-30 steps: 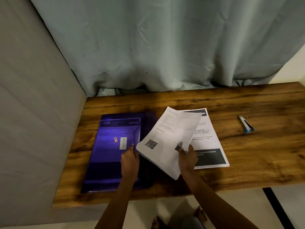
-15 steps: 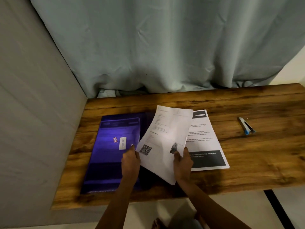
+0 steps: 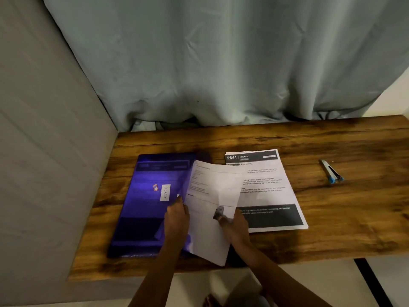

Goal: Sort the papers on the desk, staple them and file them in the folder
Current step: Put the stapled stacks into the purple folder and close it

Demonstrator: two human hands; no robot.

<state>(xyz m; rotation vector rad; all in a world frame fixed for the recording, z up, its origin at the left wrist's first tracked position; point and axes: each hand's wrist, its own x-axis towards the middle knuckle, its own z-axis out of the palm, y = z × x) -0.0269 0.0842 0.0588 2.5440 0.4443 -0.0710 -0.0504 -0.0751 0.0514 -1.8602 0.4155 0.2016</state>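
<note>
A purple plastic folder [image 3: 143, 202] lies on the left of the wooden desk [image 3: 332, 229]. My right hand [image 3: 235, 227] grips a white printed sheaf of papers [image 3: 212, 196] by its lower right edge, tilted over the folder's right side. My left hand [image 3: 176, 218] holds the left edge of the sheaf at the folder's flap; its fingertips are hidden. A second printed stack [image 3: 270, 191] headed "2641 KITCHEN" lies flat to the right. A small stapler [image 3: 330, 175] with a blue tip rests far right.
A grey wall [image 3: 44, 151] bounds the desk on the left and a pale green curtain [image 3: 221, 63] hangs behind it. The desk's front edge runs just below my forearms. Bare wood lies between the flat stack and the stapler.
The held sheaf has swung left and rotated more upright, now partly over the folder, uncovering the header of the flat stack. Both hands moved left with it.
</note>
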